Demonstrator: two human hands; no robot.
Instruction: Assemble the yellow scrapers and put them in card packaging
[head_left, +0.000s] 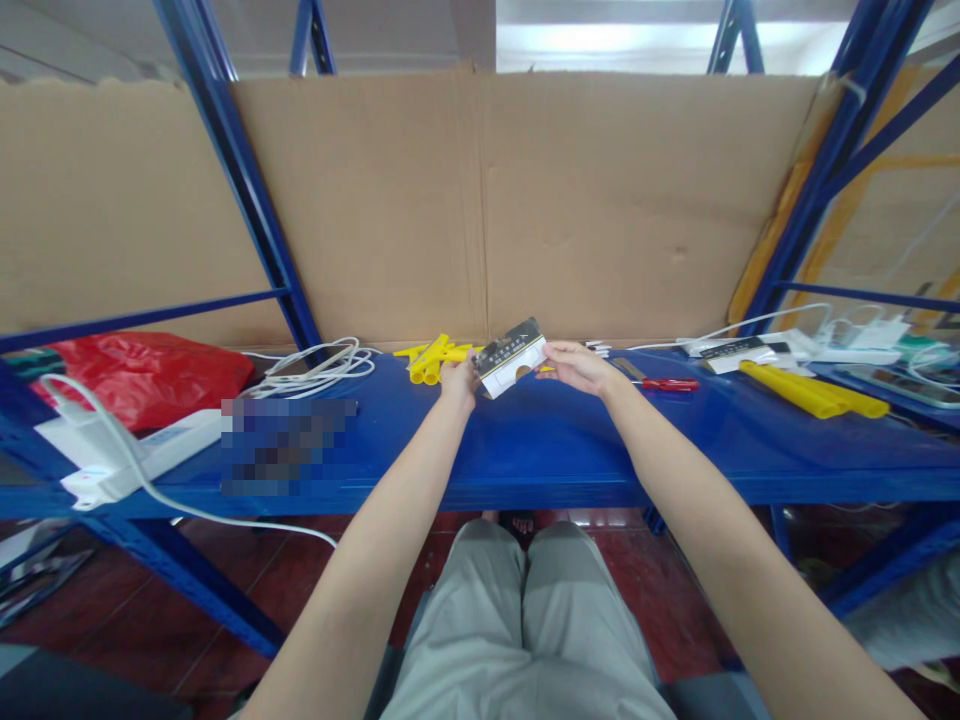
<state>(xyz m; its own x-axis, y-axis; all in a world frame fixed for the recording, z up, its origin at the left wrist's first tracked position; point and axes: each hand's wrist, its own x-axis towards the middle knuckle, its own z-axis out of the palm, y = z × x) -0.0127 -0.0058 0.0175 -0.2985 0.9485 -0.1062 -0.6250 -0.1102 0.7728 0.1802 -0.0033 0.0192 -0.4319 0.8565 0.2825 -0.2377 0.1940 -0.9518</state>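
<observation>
Passable along the front of the blue metal shelf (540, 445), short of a raised black-and-white cardboard box (511, 358). Closed behind by tall brown cardboard (360, 200). Obstructed leftward by a white plastic power strip (176, 443) (with white cord (225, 523) past the edge), rightward by slim yellow tubes (802, 390).
</observation>
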